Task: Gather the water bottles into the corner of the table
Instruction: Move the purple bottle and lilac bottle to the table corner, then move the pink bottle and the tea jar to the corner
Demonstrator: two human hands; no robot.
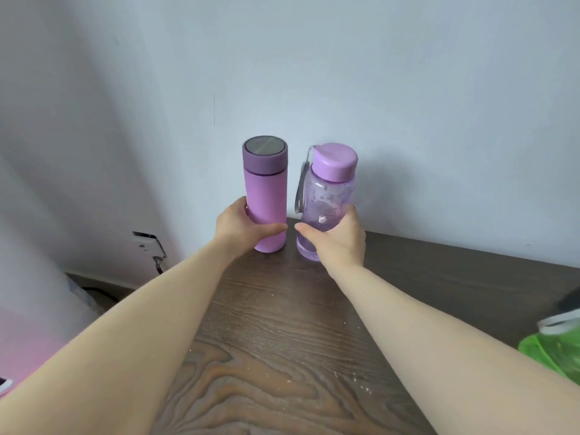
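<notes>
A pink flask (266,196) with a dark purple lid stands upright at the far left corner of the wooden table (282,324), close to the wall. My left hand (243,226) is wrapped around its lower half. Right beside it stands a clear purple bottle (326,196) with a lilac cap and a grey strap. My right hand (337,237) grips its lower part. The two bottles stand a small gap apart, both bases near or on the tabletop. A green bottle (555,343) with a grey strap lies at the right edge, partly cut off.
The pale wall (314,73) runs right behind the bottles. The table's left edge drops to the floor, where a wall socket (147,243) with a cable sits low. White crumbs speckle the tabletop near me.
</notes>
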